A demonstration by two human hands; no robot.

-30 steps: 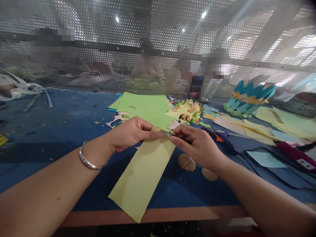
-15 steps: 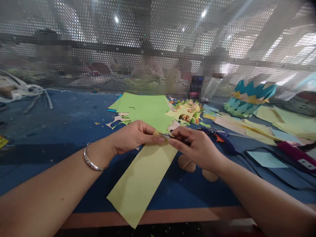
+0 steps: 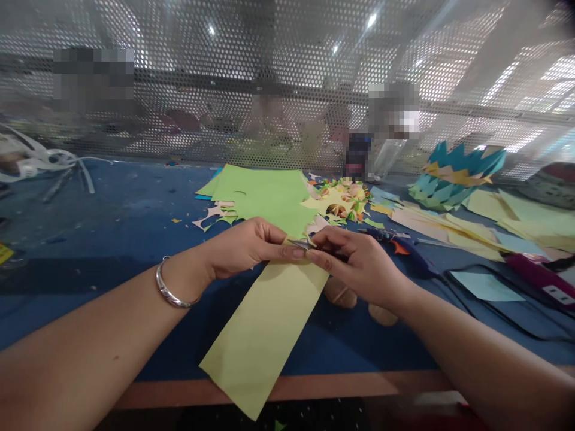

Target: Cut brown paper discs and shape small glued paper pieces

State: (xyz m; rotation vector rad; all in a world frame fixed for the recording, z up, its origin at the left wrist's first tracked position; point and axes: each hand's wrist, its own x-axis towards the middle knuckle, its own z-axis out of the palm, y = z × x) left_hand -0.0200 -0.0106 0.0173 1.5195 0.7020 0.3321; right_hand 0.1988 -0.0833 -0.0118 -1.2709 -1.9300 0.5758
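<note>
A long yellow paper strip (image 3: 269, 323) slants down toward me, its lower corner hanging past the table's front edge. My left hand (image 3: 254, 246) pinches its upper end between thumb and fingers. My right hand (image 3: 353, 257) is closed around small scissors (image 3: 300, 244); their silvery blades point left at the strip's top edge, close to my left fingertips. The handles are mostly hidden in my fingers. Just beyond both hands lies a green paper sheet (image 3: 269, 194) with cut-out edges. Below my right hand, two round brown discs (image 3: 340, 293) rest on the blue table.
Colourful paper scraps and small folded pieces (image 3: 345, 200) lie behind my right hand. A blue glue gun (image 3: 413, 254) with its cable, a purple power strip (image 3: 543, 278), loose paper sheets (image 3: 530, 215) and a teal paper basket (image 3: 458, 176) occupy the right. Perforated metal (image 3: 202, 108) stands behind.
The strip's lower end has shifted slightly right and down. Both hands keep nearly the same position and grip, and the blades stay at the strip's top edge.
</note>
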